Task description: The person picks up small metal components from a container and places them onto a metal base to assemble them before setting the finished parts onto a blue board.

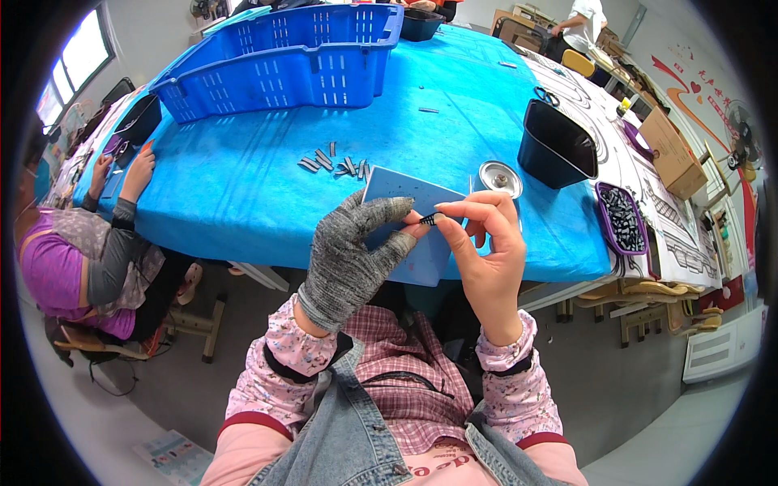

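Note:
My left hand (344, 251) wears a grey knit glove with bare fingertips. Its thumb and forefinger pinch a small black ribbed piece (429, 219) with light markings; what exactly it is, I cannot make out. My bare right hand (494, 263) holds the other end of that piece between thumb and forefinger. Both hands are raised over a light blue sheet or board (399, 188) at the table's near edge. Just beyond the board lies a loose pile of small grey and black strips (324, 160). A round silver metal dish (500, 179) sits beyond my right hand.
A large blue slotted crate (271, 77) stands far left on the blue-covered table (454, 121). Right of the dish are a black bin (557, 147), scissors (547, 96) and a purple basket of small dark pieces (621, 217). At left, another person in purple (61, 259) works beside a black bin (139, 120).

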